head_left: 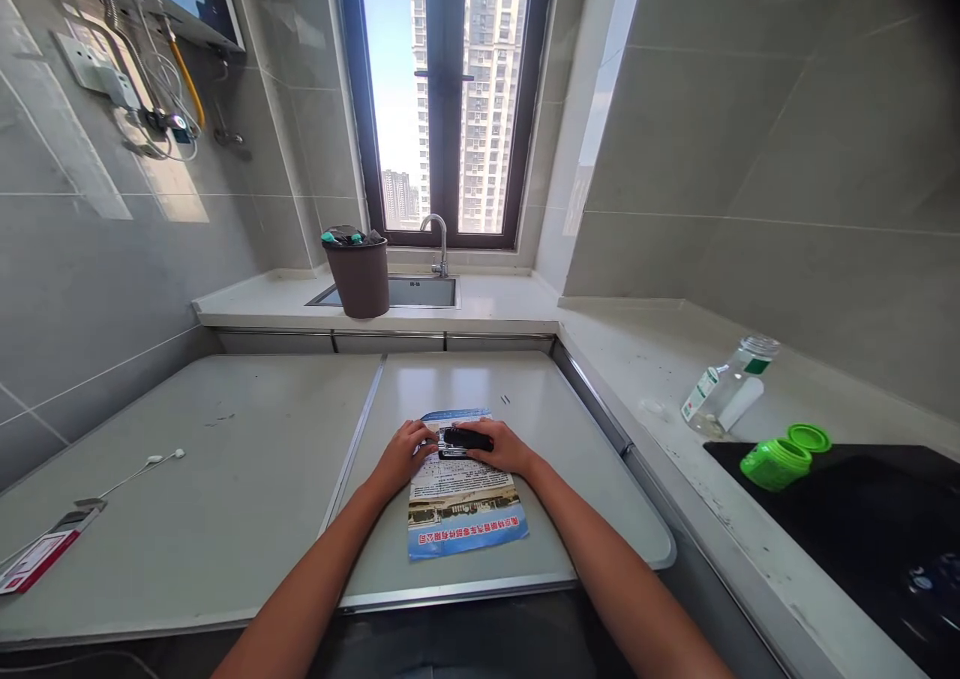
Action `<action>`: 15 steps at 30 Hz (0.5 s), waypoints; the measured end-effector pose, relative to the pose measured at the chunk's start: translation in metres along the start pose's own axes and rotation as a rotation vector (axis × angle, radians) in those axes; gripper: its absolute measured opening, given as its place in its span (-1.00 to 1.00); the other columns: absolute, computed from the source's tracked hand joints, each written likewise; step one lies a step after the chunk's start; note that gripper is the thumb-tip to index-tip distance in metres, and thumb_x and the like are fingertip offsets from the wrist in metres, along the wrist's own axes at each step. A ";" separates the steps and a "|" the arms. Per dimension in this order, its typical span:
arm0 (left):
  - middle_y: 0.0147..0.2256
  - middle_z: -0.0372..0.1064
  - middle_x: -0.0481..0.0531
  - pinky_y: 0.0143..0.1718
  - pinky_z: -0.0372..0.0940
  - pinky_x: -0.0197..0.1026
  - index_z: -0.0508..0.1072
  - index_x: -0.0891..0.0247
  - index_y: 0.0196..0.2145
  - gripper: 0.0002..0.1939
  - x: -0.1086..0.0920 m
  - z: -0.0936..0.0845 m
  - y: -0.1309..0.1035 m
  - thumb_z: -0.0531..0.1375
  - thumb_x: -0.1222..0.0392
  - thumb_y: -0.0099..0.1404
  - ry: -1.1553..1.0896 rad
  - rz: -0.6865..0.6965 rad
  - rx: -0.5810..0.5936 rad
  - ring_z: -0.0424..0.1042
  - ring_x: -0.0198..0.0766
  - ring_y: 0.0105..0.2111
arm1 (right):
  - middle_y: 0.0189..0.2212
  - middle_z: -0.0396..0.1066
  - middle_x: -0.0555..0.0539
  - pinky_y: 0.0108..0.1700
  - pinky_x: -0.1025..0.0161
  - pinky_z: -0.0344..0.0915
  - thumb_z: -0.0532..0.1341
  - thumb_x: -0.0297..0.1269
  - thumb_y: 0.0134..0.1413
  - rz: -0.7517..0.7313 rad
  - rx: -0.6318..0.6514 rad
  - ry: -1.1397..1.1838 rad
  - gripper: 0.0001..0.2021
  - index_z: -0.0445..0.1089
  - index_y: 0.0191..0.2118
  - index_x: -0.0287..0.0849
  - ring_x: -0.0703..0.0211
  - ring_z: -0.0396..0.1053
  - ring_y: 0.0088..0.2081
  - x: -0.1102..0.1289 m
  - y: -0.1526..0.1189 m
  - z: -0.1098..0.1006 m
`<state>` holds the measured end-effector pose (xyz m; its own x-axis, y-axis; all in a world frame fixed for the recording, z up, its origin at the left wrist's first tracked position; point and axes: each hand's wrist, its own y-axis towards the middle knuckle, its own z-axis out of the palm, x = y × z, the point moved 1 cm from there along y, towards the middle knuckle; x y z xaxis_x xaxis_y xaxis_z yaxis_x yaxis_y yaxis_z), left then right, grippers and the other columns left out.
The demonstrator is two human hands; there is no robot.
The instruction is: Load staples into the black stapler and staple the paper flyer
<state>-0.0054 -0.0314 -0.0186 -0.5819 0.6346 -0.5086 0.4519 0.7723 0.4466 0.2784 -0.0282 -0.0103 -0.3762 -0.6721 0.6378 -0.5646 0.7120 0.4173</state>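
A printed sheet (469,509) with a blue band and a photo strip lies on the pale board in front of me. Over its upper part is a small black object (468,439), which looks like a stapler. Curled around its right end is my right hand (504,446). At the left edge of the sheet, my left hand (409,451) has its fingers bent together, with the fingertips near the black object's left end; what they pinch, if anything, is too small to tell.
A brown bin (361,279) stands by the sink (421,292) under the window. On the right counter are a clear bottle (724,394), an open green jar (776,464) and a black cooktop (877,519). A red-white package (46,554) lies far left.
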 end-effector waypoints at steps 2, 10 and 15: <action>-0.13 0.49 0.10 0.04 0.30 -0.01 0.59 0.18 -0.16 -0.92 0.002 0.001 -0.001 0.27 0.23 0.44 0.001 -0.009 -0.024 0.40 -0.05 -0.06 | 0.04 0.57 -0.13 0.10 0.05 0.42 0.42 -0.16 0.19 -0.003 0.000 -0.011 -0.43 0.43 0.31 0.05 -0.02 0.51 0.00 0.001 0.000 0.000; -0.12 0.48 0.11 0.02 0.31 0.01 0.58 0.19 -0.17 -0.93 0.004 0.002 -0.003 0.28 0.20 0.43 0.008 -0.030 -0.027 0.41 -0.03 -0.05 | 0.09 0.56 -0.16 0.15 -0.01 0.41 0.39 -0.14 0.23 -0.009 -0.007 0.004 -0.44 0.42 0.32 0.02 -0.06 0.50 0.06 0.006 0.001 -0.003; -0.11 0.48 0.12 0.04 0.31 0.02 0.58 0.18 -0.17 -0.92 0.007 0.003 -0.003 0.26 0.19 0.45 0.017 -0.050 -0.051 0.42 -0.03 -0.04 | 0.07 0.57 -0.17 0.14 0.00 0.42 0.39 -0.09 0.24 -0.011 -0.008 -0.009 -0.44 0.42 0.32 0.01 -0.07 0.51 0.05 0.005 0.001 -0.003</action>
<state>-0.0089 -0.0290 -0.0258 -0.6145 0.5945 -0.5187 0.3872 0.8001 0.4582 0.2786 -0.0301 -0.0049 -0.3767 -0.6817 0.6272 -0.5633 0.7060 0.4292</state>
